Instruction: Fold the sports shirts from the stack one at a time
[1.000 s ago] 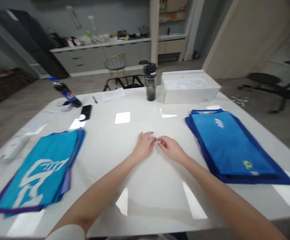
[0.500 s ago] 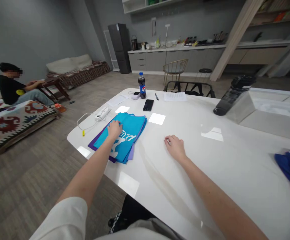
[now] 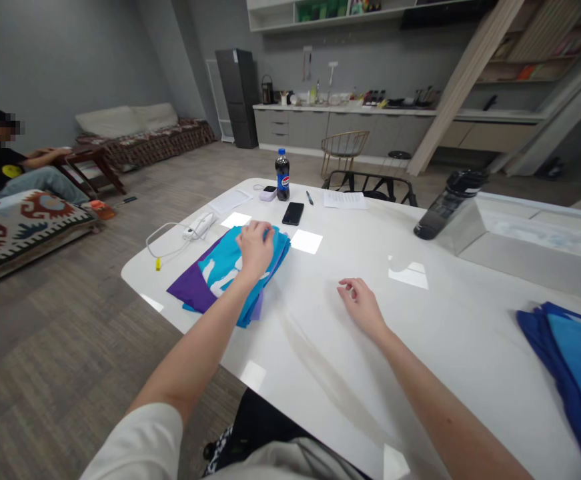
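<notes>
On the left part of the white table (image 3: 315,307) lies a stack of folded cloth. Its upper piece is a bright blue cloth (image 3: 223,257) with white print, partly covered by my arm. A purple cloth (image 3: 189,287) shows beneath at the lower left, and lighter purple edges stick out on the right. My left hand (image 3: 257,245) is at the far side of the stack, fingers curled and closed on the blue cloth; the fingertips are partly hidden. To the right, my right hand (image 3: 363,303) hovers low by the tabletop with loosely bent fingers apart, holding nothing.
Behind the stack are a black phone (image 3: 293,213), a cola bottle (image 3: 283,177), a pen (image 3: 309,197) and papers (image 3: 345,200). A white power strip (image 3: 199,227) lies left. A dark tumbler (image 3: 445,207), a clear bin (image 3: 530,247) and more blue cloth (image 3: 570,353) are right. A person (image 3: 15,157) sits far left.
My left hand has moved right and away across the stack. The blue cloth has shifted, baring more purple at the lower left. My right hand stays nearly in place; the view has turned slightly right.
</notes>
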A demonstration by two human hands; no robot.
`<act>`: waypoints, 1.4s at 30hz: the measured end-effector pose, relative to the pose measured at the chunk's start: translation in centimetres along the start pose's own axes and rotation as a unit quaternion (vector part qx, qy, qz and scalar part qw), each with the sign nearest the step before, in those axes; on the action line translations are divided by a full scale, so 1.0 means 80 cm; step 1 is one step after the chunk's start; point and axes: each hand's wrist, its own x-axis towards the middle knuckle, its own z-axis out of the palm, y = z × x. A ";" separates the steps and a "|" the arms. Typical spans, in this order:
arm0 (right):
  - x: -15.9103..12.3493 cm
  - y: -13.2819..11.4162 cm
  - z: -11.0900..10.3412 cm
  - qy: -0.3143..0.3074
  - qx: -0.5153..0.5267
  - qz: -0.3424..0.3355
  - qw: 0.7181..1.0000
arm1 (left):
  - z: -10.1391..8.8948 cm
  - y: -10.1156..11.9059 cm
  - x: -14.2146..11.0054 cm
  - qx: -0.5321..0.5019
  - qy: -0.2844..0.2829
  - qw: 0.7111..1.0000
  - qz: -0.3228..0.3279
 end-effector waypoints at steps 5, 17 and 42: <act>-0.007 0.036 -0.095 0.144 0.066 0.108 0.981 | 0.031 0.181 -0.045 -0.120 -0.128 0.952 0.252; -0.127 0.124 -0.224 0.098 -0.092 0.174 0.975 | 0.128 0.249 -0.229 -0.269 -0.506 0.759 0.310; -0.150 0.025 -0.155 -0.111 -0.292 0.240 0.919 | 0.274 0.340 -0.142 -0.407 -0.333 0.850 -0.037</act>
